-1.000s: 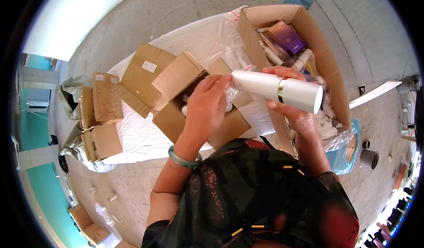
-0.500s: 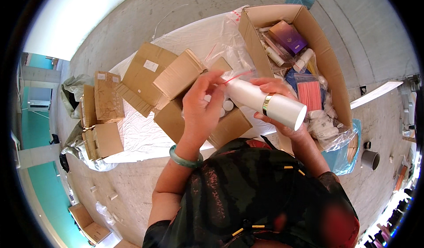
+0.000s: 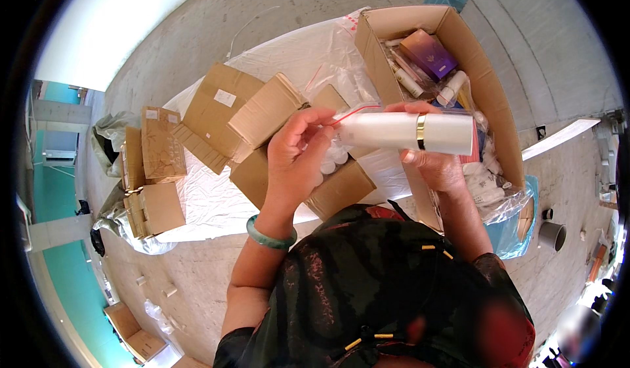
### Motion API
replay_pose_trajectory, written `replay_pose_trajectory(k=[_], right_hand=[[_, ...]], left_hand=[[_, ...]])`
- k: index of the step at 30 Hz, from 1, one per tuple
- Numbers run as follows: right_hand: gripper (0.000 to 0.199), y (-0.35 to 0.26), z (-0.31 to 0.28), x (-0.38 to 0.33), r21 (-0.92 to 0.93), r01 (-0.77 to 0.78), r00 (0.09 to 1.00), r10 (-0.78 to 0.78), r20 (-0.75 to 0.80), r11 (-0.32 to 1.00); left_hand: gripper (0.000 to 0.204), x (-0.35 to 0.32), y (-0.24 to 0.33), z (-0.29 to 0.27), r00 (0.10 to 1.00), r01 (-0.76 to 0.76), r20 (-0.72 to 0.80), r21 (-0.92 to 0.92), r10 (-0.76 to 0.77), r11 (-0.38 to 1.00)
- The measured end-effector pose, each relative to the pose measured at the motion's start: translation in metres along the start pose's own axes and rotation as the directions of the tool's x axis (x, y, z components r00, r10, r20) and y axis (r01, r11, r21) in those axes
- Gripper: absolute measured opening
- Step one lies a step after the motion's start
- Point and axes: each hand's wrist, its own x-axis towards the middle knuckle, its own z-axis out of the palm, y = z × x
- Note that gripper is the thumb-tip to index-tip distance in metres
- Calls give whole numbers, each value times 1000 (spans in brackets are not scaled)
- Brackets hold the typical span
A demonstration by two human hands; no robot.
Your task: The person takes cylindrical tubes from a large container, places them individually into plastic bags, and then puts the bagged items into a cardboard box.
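A white cylindrical bottle (image 3: 380, 130) with a gold band lies almost level in front of me. Around its wider right-hand part wraps my right hand (image 3: 438, 166), thumb below and fingers behind. At the bottle's left end, my left hand (image 3: 295, 155) pinches a thin red strip (image 3: 357, 110), which sticks out to the right above the bottle. A green bangle (image 3: 270, 235) circles my left wrist. Under my hands stands an open cardboard box (image 3: 341, 187) with several white round-ended items (image 3: 336, 157) in it, partly covered by my left hand.
To the right, a large open carton (image 3: 499, 99) contains a purple-orange box (image 3: 428, 54), white tubes and bagged goods. Flattened and open cardboard boxes (image 3: 216, 105) lie on the white-covered table (image 3: 210, 204). A grey bin (image 3: 552, 237) stands on the floor at right.
The bottle has swung from slanting down to the right to nearly level, its right end rising. My right hand has turned and shifted slightly right; my left hand remains at the left end.
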Motion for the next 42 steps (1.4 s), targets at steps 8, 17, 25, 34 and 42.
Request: replay_pose_trajectory(k=[8, 17, 25, 34, 42], right_hand=[[62, 28, 3, 10, -27, 37, 996, -35, 77, 999], [59, 34, 12, 9, 255, -230, 968, 194, 156, 939], [57, 21, 15, 16, 200, -85, 996, 84, 11, 976], [55, 18, 29, 12, 90, -126, 992, 127, -1, 988], [49, 18, 21, 15, -94, -153, 986, 158, 46, 984]], left_hand=[[21, -3, 13, 4, 972, 137, 220, -248, -82, 959], [19, 2, 0, -4, 954, 262, 240, -379, -179, 888], [25, 4, 4, -6, 990, -59, 137, 156, 37, 986], [56, 6, 0, 9, 908, -404, 289, 414, 303, 816], [49, 5, -10, 13, 948, -267, 245, 270, 202, 925]])
